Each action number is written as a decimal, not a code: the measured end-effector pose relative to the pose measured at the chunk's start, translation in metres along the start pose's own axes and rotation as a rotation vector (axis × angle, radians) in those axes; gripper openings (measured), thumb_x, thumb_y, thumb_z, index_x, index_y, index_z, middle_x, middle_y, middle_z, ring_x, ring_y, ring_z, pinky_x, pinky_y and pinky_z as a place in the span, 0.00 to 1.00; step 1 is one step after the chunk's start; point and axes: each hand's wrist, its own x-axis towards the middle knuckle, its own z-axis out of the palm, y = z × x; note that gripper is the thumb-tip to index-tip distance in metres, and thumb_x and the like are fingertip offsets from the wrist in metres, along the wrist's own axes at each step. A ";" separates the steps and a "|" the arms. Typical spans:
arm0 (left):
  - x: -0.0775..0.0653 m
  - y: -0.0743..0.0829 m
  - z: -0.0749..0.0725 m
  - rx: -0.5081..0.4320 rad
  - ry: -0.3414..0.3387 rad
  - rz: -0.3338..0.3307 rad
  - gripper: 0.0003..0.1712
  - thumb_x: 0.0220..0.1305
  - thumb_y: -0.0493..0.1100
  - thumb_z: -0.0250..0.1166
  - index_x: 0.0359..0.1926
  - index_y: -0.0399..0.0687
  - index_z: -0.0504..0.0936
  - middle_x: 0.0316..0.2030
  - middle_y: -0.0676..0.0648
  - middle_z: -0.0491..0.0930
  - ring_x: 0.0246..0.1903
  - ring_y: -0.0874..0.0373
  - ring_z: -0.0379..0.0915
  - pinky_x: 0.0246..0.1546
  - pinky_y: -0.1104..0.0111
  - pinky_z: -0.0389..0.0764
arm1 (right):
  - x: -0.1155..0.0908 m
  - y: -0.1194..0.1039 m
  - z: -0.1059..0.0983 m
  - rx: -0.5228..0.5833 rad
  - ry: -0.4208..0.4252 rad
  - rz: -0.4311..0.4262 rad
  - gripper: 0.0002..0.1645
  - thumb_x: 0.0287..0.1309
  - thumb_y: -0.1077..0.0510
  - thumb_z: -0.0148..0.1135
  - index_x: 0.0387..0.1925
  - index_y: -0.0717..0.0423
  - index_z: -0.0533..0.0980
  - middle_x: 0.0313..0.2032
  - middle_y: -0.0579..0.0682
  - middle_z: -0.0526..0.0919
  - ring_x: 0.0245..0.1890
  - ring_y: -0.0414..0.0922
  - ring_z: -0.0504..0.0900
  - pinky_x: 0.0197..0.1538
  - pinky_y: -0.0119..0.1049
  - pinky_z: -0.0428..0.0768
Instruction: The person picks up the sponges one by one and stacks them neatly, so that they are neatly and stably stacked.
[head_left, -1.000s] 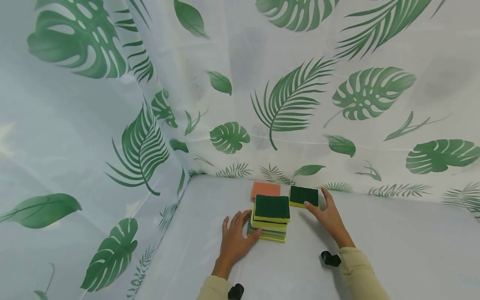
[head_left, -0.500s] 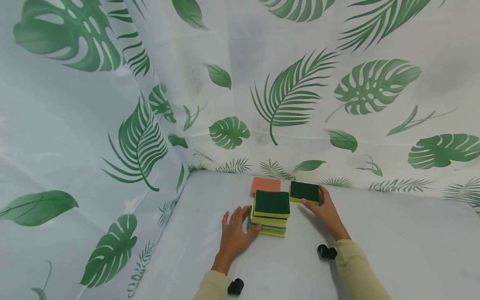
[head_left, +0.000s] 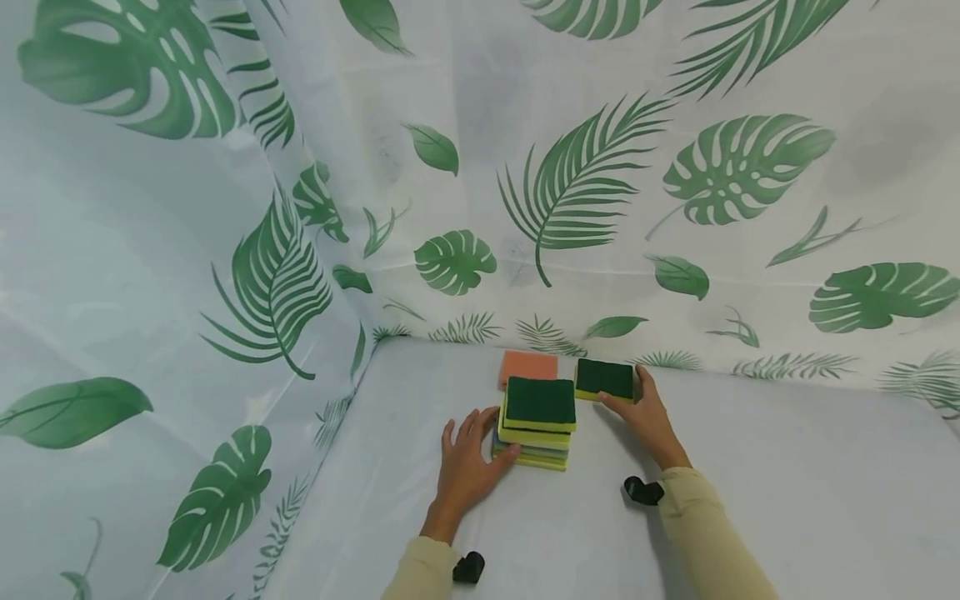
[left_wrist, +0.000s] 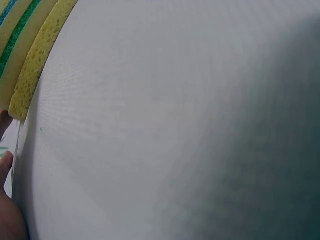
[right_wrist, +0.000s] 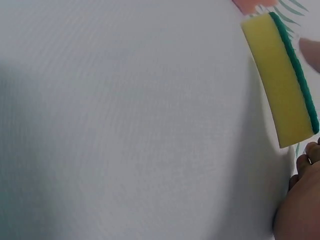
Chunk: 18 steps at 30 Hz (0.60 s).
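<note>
A stack of several scrubbing sponges (head_left: 538, 417), topped by a dark green pad over yellow foam, stands on the white surface in the head view. Beside its left side is my left hand (head_left: 467, 473), fingers spread and loosely bent, with the thumb at the front left corner. Yellow, green and blue layers of the stack show in the left wrist view. To the right and behind, my right hand (head_left: 647, 417) holds a single green and yellow sponge (head_left: 604, 377) by its right end, thumb at the front edge and index finger at the back corner.
An orange flat piece (head_left: 528, 364) lies behind the stack, near the back wall. White sheeting (head_left: 600, 208) printed with green leaves rises at the back and left. Black wrist cameras (head_left: 468, 568) sit at both sleeves.
The whole head view has shifted slightly, so everything sits a little higher in it. Both hands keep almost the same place against the stack and the single sponge.
</note>
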 end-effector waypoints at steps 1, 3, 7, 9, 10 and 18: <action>0.000 -0.001 0.000 0.003 0.001 -0.003 0.45 0.69 0.75 0.62 0.78 0.60 0.69 0.75 0.53 0.73 0.78 0.47 0.58 0.80 0.42 0.39 | 0.001 0.000 0.001 0.002 -0.001 0.008 0.72 0.69 0.35 0.69 0.86 0.56 0.28 0.83 0.69 0.42 0.81 0.68 0.49 0.78 0.69 0.51; 0.000 -0.003 0.001 0.009 -0.001 -0.008 0.45 0.70 0.75 0.61 0.78 0.61 0.69 0.75 0.54 0.73 0.78 0.48 0.58 0.80 0.43 0.38 | 0.003 0.000 0.003 -0.004 -0.002 0.025 0.71 0.69 0.36 0.69 0.86 0.55 0.29 0.83 0.69 0.44 0.80 0.68 0.51 0.78 0.68 0.53; -0.001 -0.005 0.002 0.014 -0.006 -0.007 0.45 0.69 0.76 0.60 0.79 0.61 0.69 0.75 0.55 0.73 0.79 0.48 0.58 0.80 0.43 0.39 | 0.005 -0.001 0.006 -0.053 0.021 0.031 0.70 0.68 0.39 0.70 0.86 0.56 0.31 0.81 0.70 0.51 0.77 0.69 0.57 0.77 0.68 0.57; -0.001 -0.005 0.002 0.011 -0.003 -0.006 0.45 0.70 0.76 0.61 0.79 0.61 0.69 0.75 0.55 0.73 0.79 0.48 0.58 0.80 0.43 0.38 | 0.006 -0.002 0.007 -0.086 0.049 0.004 0.69 0.67 0.41 0.71 0.86 0.57 0.34 0.80 0.71 0.54 0.76 0.70 0.59 0.77 0.69 0.56; -0.001 -0.004 0.001 0.012 -0.001 -0.004 0.45 0.70 0.76 0.61 0.79 0.61 0.69 0.75 0.55 0.73 0.79 0.48 0.58 0.80 0.43 0.38 | 0.006 -0.003 0.008 -0.102 0.060 -0.014 0.68 0.67 0.43 0.71 0.86 0.59 0.35 0.79 0.72 0.55 0.76 0.70 0.59 0.76 0.70 0.54; 0.001 -0.003 0.001 0.011 -0.006 0.002 0.45 0.70 0.75 0.61 0.79 0.61 0.68 0.75 0.55 0.72 0.79 0.48 0.57 0.80 0.44 0.37 | 0.005 -0.011 0.011 -0.158 0.101 -0.035 0.66 0.68 0.48 0.71 0.85 0.66 0.37 0.79 0.75 0.53 0.78 0.71 0.54 0.77 0.71 0.43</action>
